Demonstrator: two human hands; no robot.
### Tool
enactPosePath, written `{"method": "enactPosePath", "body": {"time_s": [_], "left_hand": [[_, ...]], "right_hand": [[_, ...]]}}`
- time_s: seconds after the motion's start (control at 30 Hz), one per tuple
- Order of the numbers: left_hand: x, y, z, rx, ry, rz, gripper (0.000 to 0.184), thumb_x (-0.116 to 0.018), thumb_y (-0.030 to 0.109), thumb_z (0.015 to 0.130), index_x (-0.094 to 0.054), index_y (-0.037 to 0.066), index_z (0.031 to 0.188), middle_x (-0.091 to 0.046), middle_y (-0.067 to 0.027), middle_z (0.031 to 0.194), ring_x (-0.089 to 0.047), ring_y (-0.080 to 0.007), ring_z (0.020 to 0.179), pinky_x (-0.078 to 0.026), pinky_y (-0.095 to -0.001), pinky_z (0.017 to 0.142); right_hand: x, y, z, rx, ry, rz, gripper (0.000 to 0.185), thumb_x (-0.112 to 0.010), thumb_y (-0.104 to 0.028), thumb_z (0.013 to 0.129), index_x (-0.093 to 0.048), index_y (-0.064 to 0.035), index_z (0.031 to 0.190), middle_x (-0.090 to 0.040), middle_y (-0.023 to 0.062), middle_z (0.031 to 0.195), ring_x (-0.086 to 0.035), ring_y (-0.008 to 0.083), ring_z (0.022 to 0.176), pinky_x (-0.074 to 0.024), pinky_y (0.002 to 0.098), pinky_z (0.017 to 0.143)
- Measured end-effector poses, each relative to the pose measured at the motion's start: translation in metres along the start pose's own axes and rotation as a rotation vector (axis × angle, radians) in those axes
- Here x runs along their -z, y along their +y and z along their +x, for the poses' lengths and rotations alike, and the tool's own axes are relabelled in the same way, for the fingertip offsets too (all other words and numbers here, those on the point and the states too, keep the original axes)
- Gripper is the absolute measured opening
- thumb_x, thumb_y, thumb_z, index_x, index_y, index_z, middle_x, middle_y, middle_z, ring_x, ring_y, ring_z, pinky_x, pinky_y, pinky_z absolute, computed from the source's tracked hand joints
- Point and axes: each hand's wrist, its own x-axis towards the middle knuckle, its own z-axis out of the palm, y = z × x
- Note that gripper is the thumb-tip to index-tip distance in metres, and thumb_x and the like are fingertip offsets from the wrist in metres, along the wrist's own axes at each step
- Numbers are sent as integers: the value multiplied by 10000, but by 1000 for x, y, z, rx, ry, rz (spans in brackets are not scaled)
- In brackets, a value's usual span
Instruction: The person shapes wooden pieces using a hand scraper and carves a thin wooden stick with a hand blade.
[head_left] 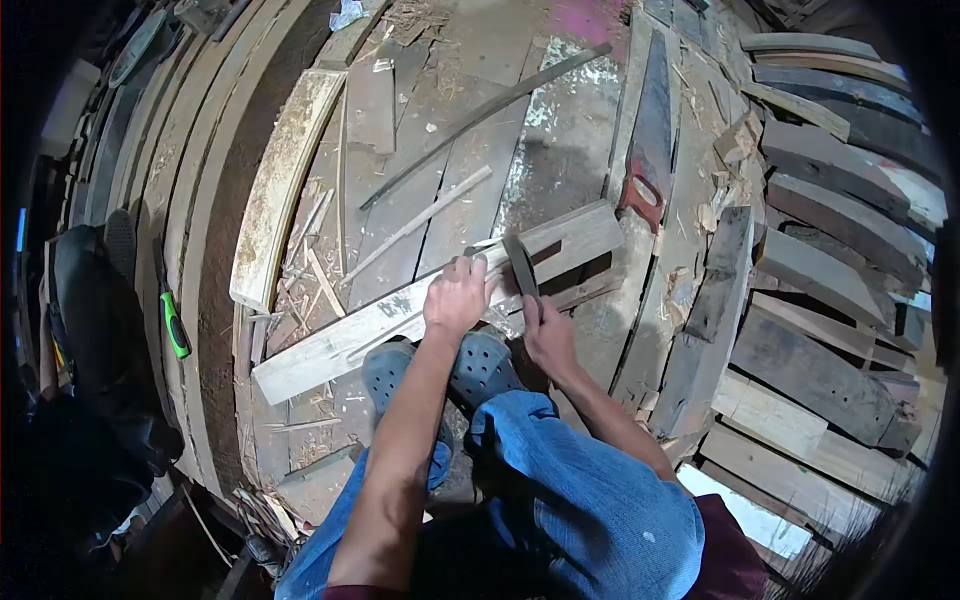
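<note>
Board (330,352), left hand (458,294) curled atop, right hand (548,338) gripping dark tool (521,266)

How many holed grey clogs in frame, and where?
2. One clog is left of the left forearm, at the near edge of the pale board; the other clog is between the forearms. Far left is too dark to rule out more.

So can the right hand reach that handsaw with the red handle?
Probably yes: the handsaw lies uncovered beyond the board under the left hand. But the right hand holds a dark flat tool, so that may need putting down first.
</note>
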Motion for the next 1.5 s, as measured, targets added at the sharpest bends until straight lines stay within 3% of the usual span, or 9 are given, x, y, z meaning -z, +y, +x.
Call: {"method": "enactPosePath", "body": {"time_s": [0.2, 0.3, 0.43, 0.7, 0.83, 0.93, 1.07, 1.2, 1.5], "left_hand": [[0, 1, -2, 20, 65, -65, 337, -665, 313, 817, -534, 48, 980, -592, -142, 956, -654, -341, 869, -560, -453, 675], [1, 1, -3, 5, 59, 5, 351, -642, 360, 839, -541, 44, 955, -582, -127, 945, -649, -300, 878, -580, -407, 668], [-1, -2, -2, -10, 3, -7, 338, -633, 350, 848, -542, 41, 952, -572, -141, 942, -646, -306, 867, -566, -416, 664], [-3, -3, 0, -17, 26, -35, 313, -660, 287, 824, -555, 23, 957, -585, -158, 943, -650, -337, 881, -567, -447, 668], [0, 0, 2, 37, -61, -55, 274, -648, 274, 835, -583, 28, 936, -595, -154, 977, -651, -335, 900, -567, -463, 677], [-2, -3, 3, -21, -4, -29, 275, -627, 290, 853, -587, 36, 952, -596, -159, 970, -651, -345, 901, -563, -471, 686], [-1, -2, 2, 9, -30, -69, 277, -616, 295, 863, -564, 30, 924, -601, -168, 966, -656, -349, 864, -557, -468, 670], [-5, -4, 3, -31, 9, -23, 265, -606, 285, 870, -566, 27, 913, -605, -160, 952, -651, -337, 869, -561, -455, 666], [-7, -7, 4, -45, 43, -34, 294, -627, 276, 856, -547, 31, 998, -603, -157, 948, -643, -354, 863, -564, -456, 667]], "right_hand": [[-15, 1, -2, 134, -5, -106, 433, -504, -392, 963, -582, 19, 850, -626, 276, 748, -614, 482, 690, -460, 578, 627], [-16, 1, -10, 72, -3, -137, 440, -497, -399, 964, -588, 23, 880, -623, 284, 742, -614, 485, 700, -460, 580, 644], [-12, -9, 2, 57, -84, -145, 467, -479, -430, 964, -585, 21, 905, -621, 293, 729, -615, 493, 721, -465, 575, 654], [-14, -4, -7, 49, -30, -218, 437, -501, -420, 955, -575, 7, 901, -613, 283, 681, -616, 490, 689, -471, 578, 646], [-19, -20, 6, 81, 15, -267, 474, -488, -437, 960, -586, 16, 862, -612, 285, 680, -616, 488, 683, -472, 569, 619], [-18, -3, -11, 144, 90, -91, 461, -504, -433, 955, -591, 9, 854, -605, 295, 679, -614, 490, 679, -466, 577, 603], [-20, -20, 10, 51, 9, -279, 391, -557, -385, 938, -581, -1, 868, -612, 286, 683, -620, 475, 671, -462, 575, 590], [-13, -9, -9, 60, 23, -127, 387, -548, -383, 944, -576, -4, 874, -615, 289, 698, -610, 489, 683, -462, 570, 601], [-19, -10, 2, 74, 41, -199, 396, -545, -375, 948, -586, 8, 855, -594, 286, 662, -593, 497, 654, -461, 558, 587]]}}
